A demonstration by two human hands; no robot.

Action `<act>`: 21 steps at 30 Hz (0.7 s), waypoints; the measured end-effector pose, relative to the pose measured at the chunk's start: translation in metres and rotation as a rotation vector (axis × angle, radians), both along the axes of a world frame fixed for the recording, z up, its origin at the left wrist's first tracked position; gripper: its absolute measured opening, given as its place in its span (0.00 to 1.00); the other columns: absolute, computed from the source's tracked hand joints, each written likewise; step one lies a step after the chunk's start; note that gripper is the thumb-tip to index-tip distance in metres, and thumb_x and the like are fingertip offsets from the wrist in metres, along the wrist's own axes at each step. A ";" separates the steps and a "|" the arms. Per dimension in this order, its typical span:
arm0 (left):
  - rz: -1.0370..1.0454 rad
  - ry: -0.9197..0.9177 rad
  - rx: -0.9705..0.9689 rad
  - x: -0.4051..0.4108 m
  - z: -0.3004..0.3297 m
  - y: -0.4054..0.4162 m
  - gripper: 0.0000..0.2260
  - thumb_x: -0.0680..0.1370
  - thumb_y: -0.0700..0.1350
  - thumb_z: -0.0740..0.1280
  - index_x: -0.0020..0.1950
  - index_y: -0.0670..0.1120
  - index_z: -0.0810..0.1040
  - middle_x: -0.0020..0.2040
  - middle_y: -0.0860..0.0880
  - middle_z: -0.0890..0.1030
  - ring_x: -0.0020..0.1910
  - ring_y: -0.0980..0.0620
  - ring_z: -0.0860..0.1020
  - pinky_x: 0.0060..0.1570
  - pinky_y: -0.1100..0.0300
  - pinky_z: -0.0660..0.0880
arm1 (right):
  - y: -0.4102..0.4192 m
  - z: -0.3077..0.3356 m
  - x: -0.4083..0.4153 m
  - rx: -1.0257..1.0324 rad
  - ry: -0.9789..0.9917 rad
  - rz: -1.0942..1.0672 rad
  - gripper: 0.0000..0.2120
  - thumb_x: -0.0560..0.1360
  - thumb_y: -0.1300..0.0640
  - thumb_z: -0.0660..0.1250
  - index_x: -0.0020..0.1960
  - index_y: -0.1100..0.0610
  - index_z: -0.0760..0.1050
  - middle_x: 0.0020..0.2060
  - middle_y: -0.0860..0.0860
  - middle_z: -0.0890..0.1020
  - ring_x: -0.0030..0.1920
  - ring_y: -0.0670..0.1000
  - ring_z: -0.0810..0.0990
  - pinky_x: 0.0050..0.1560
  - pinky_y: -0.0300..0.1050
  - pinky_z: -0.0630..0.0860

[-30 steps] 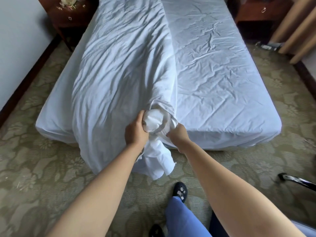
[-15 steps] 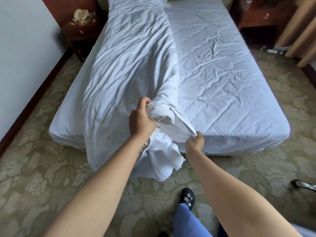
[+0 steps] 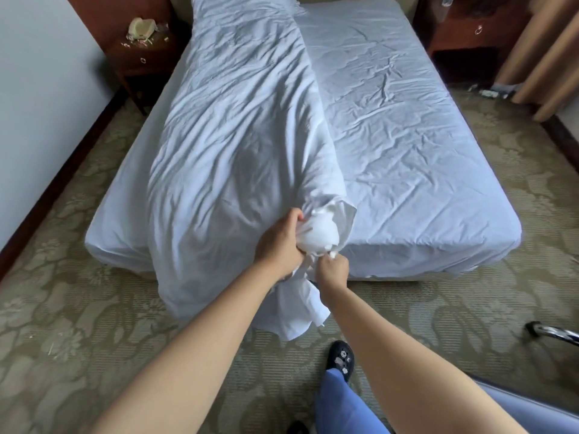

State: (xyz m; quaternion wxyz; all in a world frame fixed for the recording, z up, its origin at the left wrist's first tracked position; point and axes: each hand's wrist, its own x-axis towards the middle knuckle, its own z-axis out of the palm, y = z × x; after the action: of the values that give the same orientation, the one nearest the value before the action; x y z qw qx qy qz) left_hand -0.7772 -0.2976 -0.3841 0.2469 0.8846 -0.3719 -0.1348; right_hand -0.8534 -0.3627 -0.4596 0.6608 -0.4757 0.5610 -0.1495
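In the head view, a long white duvet [image 3: 238, 145] is seen laid lengthwise over the left half of the bed [image 3: 423, 189], with its near end spilling over the foot edge toward the carpet [image 3: 78, 308]. Its near right corner is gathered into a rounded bunch [image 3: 319, 233] just above the foot edge. The left hand [image 3: 279, 245] is wrapped around the left side of that bunch, fingers curled tightly into the cloth. The right hand [image 3: 333, 272] is set just below and to the right, fingers closed in a pinch on a small white tab [image 3: 332, 254] at the base of the bunch. Whether this is a tie, a loop or merely a fold of cover cannot be told, since the fingers hide most of it. A loose tail of fabric [image 3: 300, 311] hangs below both hands.

The step is judged to be the securing of the filling's corner inside the cover. It would be done well if the bunch were held firm by the left hand, so that the corner cannot slide away, while the tab is drawn taut by the right hand close to the bunch. The pull should be short and toward the near side, as a long tug could drag the whole duvet off the mattress. The tail of fabric should be held clear of the shoe [image 3: 341, 355] beneath.
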 end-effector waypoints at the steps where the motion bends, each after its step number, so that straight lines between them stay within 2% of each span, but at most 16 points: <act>1: -0.046 0.064 0.050 -0.003 -0.012 0.002 0.24 0.68 0.40 0.72 0.61 0.46 0.69 0.61 0.47 0.75 0.56 0.43 0.75 0.48 0.57 0.69 | 0.002 -0.006 -0.006 0.074 0.019 -0.046 0.12 0.79 0.61 0.59 0.45 0.69 0.75 0.37 0.58 0.77 0.40 0.55 0.76 0.39 0.50 0.77; 2: -0.081 0.125 0.088 -0.006 -0.024 0.005 0.24 0.68 0.40 0.72 0.61 0.46 0.68 0.61 0.47 0.72 0.56 0.45 0.74 0.48 0.57 0.69 | 0.004 -0.018 -0.014 0.138 0.033 -0.073 0.12 0.79 0.61 0.59 0.48 0.70 0.76 0.40 0.60 0.79 0.42 0.58 0.79 0.38 0.50 0.80; 4: -0.137 0.237 0.162 -0.012 -0.046 0.010 0.20 0.67 0.38 0.71 0.56 0.47 0.70 0.58 0.49 0.71 0.51 0.48 0.74 0.44 0.59 0.70 | 0.012 -0.038 -0.036 0.197 0.065 -0.088 0.12 0.79 0.60 0.59 0.50 0.69 0.76 0.46 0.61 0.80 0.42 0.59 0.79 0.31 0.48 0.81; 6: -0.184 0.354 0.251 -0.019 -0.063 0.015 0.12 0.68 0.35 0.69 0.45 0.49 0.73 0.51 0.50 0.74 0.47 0.48 0.76 0.42 0.60 0.71 | 0.017 -0.059 -0.055 0.169 0.210 -0.021 0.15 0.80 0.57 0.56 0.51 0.67 0.76 0.49 0.61 0.79 0.44 0.60 0.79 0.40 0.54 0.82; 8: -0.276 0.475 0.399 -0.029 -0.075 0.021 0.10 0.71 0.33 0.64 0.41 0.48 0.75 0.48 0.48 0.77 0.46 0.49 0.76 0.40 0.61 0.72 | 0.021 -0.076 -0.071 0.152 0.345 0.127 0.16 0.80 0.53 0.55 0.50 0.64 0.75 0.49 0.60 0.80 0.49 0.62 0.80 0.52 0.55 0.79; 10: -0.310 0.499 0.514 -0.034 -0.085 0.030 0.10 0.74 0.33 0.62 0.45 0.47 0.77 0.53 0.46 0.79 0.48 0.50 0.75 0.39 0.63 0.70 | 0.021 -0.083 -0.080 0.172 0.369 0.225 0.13 0.80 0.53 0.56 0.42 0.60 0.73 0.43 0.56 0.78 0.45 0.58 0.79 0.52 0.51 0.79; 12: -0.228 0.499 0.527 -0.031 -0.092 0.041 0.11 0.75 0.35 0.60 0.49 0.47 0.78 0.59 0.46 0.76 0.55 0.49 0.75 0.49 0.60 0.73 | 0.016 -0.078 -0.081 0.114 0.411 0.315 0.17 0.79 0.55 0.58 0.33 0.59 0.71 0.34 0.55 0.77 0.37 0.56 0.77 0.49 0.53 0.79; 14: -0.158 0.483 0.536 -0.026 -0.091 0.050 0.11 0.77 0.37 0.60 0.54 0.47 0.77 0.61 0.46 0.75 0.58 0.47 0.74 0.54 0.57 0.72 | 0.012 -0.075 -0.081 0.063 0.431 0.384 0.19 0.79 0.56 0.58 0.30 0.59 0.71 0.28 0.54 0.76 0.31 0.55 0.75 0.44 0.51 0.78; 15: -0.139 0.472 0.540 -0.023 -0.089 0.054 0.11 0.77 0.37 0.60 0.57 0.46 0.76 0.61 0.45 0.74 0.57 0.47 0.74 0.53 0.57 0.71 | 0.011 -0.073 -0.082 0.056 0.421 0.406 0.18 0.79 0.57 0.59 0.32 0.60 0.72 0.28 0.53 0.76 0.29 0.54 0.74 0.41 0.50 0.76; 18: -0.060 0.481 0.522 -0.018 -0.079 0.066 0.13 0.79 0.37 0.58 0.63 0.45 0.74 0.63 0.44 0.73 0.56 0.45 0.75 0.49 0.56 0.71 | 0.012 -0.065 -0.086 0.026 0.410 0.455 0.11 0.78 0.59 0.59 0.45 0.65 0.77 0.31 0.54 0.75 0.31 0.53 0.71 0.34 0.46 0.67; 21: 0.015 0.489 0.477 -0.015 -0.073 0.076 0.17 0.80 0.38 0.58 0.68 0.47 0.70 0.69 0.45 0.69 0.59 0.46 0.73 0.51 0.56 0.71 | 0.014 -0.048 -0.081 -0.055 0.443 0.577 0.07 0.78 0.57 0.60 0.45 0.59 0.73 0.33 0.53 0.73 0.30 0.51 0.68 0.33 0.42 0.65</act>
State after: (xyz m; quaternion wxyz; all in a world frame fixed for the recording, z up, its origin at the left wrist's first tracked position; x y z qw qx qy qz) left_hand -0.7920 -0.2218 -0.4568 0.1160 0.8616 -0.2531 -0.4244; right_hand -0.9348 -0.3484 -0.5081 0.5253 -0.6528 0.5289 0.1348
